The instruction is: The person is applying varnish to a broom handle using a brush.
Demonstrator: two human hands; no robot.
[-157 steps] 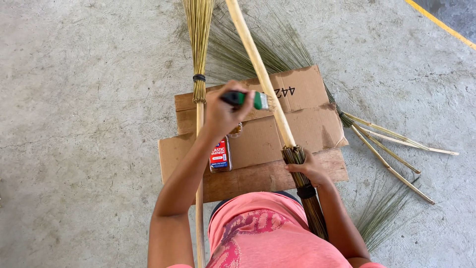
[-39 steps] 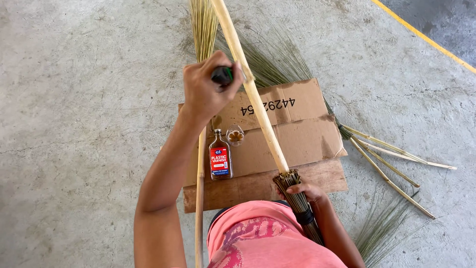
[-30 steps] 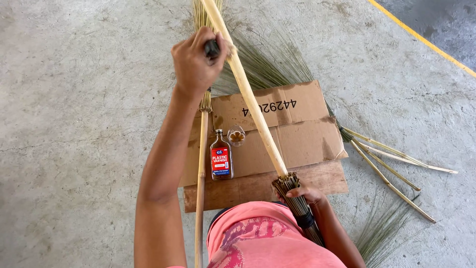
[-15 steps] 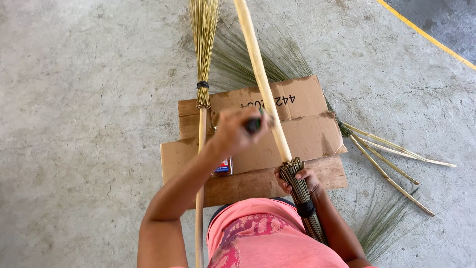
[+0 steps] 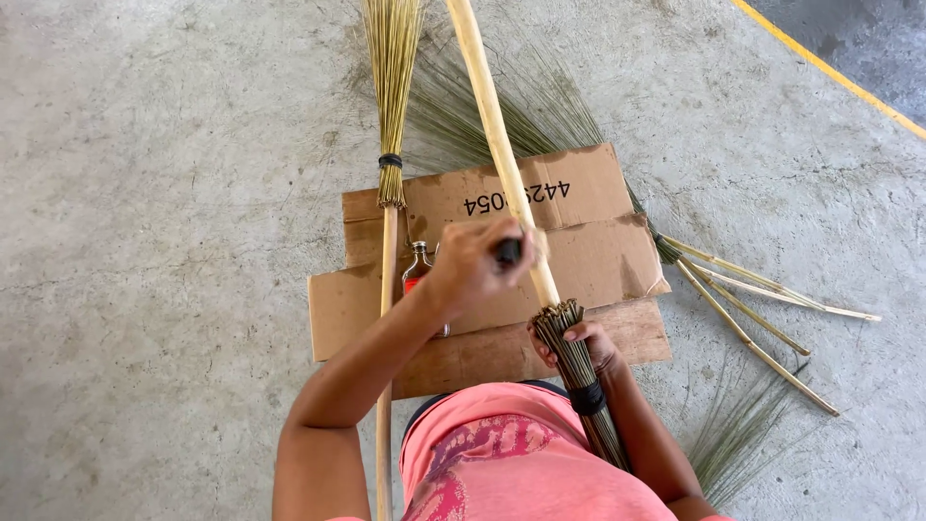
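A long pale wooden pole (image 5: 497, 145) is being held slanted across the lap, its lower end buried in a bundle of stiff brown fibres (image 5: 577, 371) that is bound with a black band (image 5: 586, 397). The bundle is being gripped just above that band by the right hand (image 5: 584, 345), fingers closed around it, seemingly so that pole and fibres are being kept from slipping apart. The left hand (image 5: 475, 270) is being held closed around a small dark object (image 5: 507, 253), which is being pressed against the pole just above the bundle; what that object is cannot be told.

Flattened cardboard (image 5: 588, 251) is being used as a mat on the concrete floor (image 5: 164, 174), presumably to keep the work off the bare ground. On it a small glass bottle (image 5: 417, 265) is being largely hidden behind the left forearm. A finished broom (image 5: 389, 193) is lying alongside, to the left, its bristles pointing away. Loose green fibres (image 5: 540, 111) and thin sticks (image 5: 752, 309) are lying off the cardboard's far and right edges.
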